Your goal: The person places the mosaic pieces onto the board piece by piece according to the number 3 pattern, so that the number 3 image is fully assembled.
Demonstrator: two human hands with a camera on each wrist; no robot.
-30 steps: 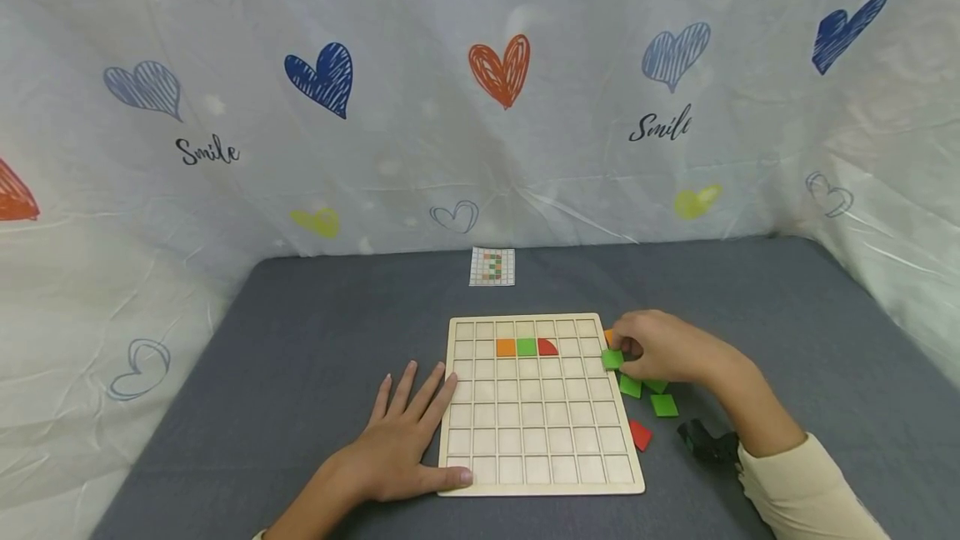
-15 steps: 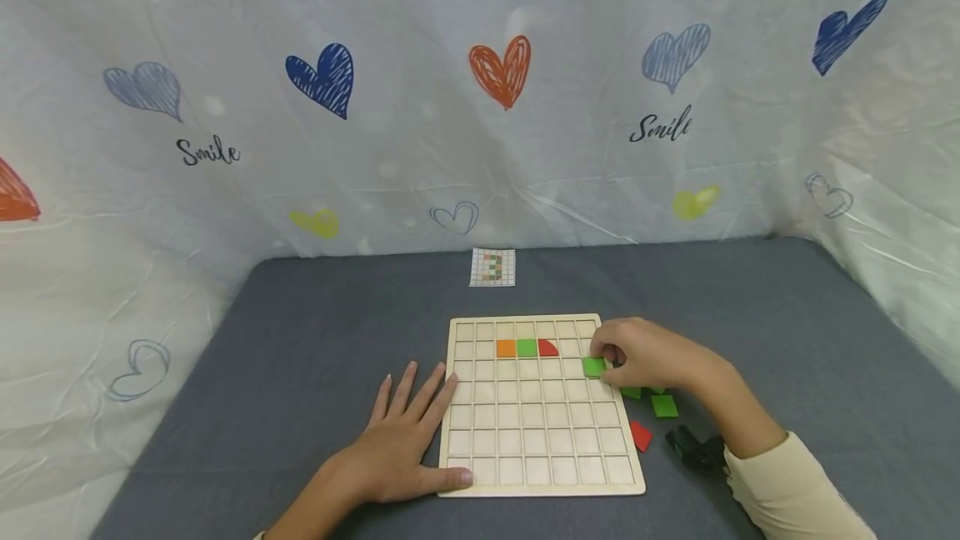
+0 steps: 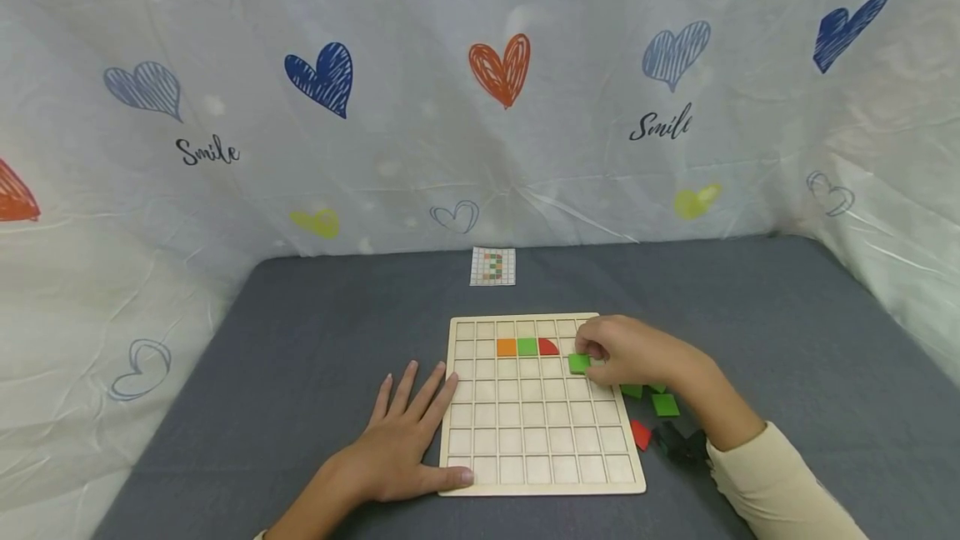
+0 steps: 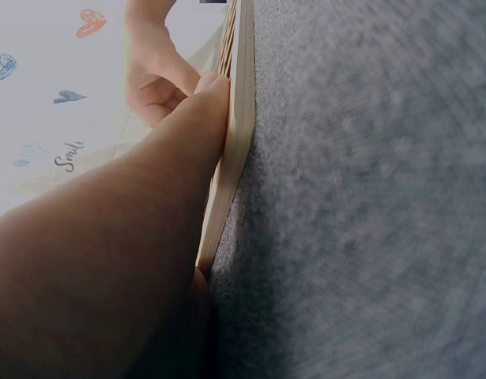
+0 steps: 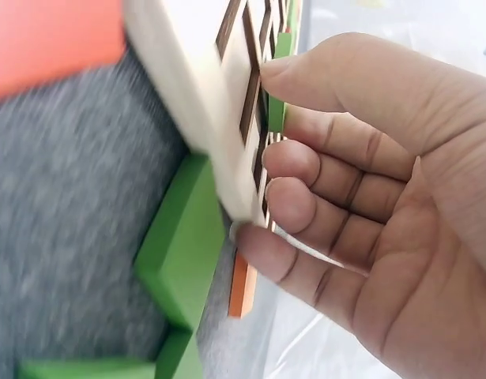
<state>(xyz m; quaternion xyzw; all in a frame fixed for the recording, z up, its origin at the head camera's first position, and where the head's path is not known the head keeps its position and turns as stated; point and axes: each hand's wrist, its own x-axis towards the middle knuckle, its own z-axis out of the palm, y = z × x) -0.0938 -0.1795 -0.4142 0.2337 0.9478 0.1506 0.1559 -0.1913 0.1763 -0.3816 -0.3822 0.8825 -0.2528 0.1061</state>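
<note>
A wooden grid board [image 3: 525, 440] lies on the table. In its second row sit an orange square tile [image 3: 507, 347], a green square tile [image 3: 527, 347] and a red quarter-round tile [image 3: 547, 347]. My right hand [image 3: 637, 350] pinches another green square tile [image 3: 578, 364] between thumb and index finger over the board's right side; the right wrist view shows this green tile [image 5: 278, 114] at the fingertips. My left hand [image 3: 401, 444] lies with fingers spread along the board's left edge, its thumb on the near left corner. The left wrist view shows that thumb on the board's rim [image 4: 241, 118].
Beside the board's right edge lie several loose green tiles [image 3: 664, 405] and a red tile [image 3: 641, 435]. An orange tile [image 5: 241, 286] shows in the right wrist view. Behind the board lies a small pattern card [image 3: 492, 267]. A white printed curtain [image 3: 405, 148] stands behind the grey table [image 3: 360, 307].
My right hand has carried the green tile leftward, from the board's right edge to over its grid. My left hand has stayed in place.
</note>
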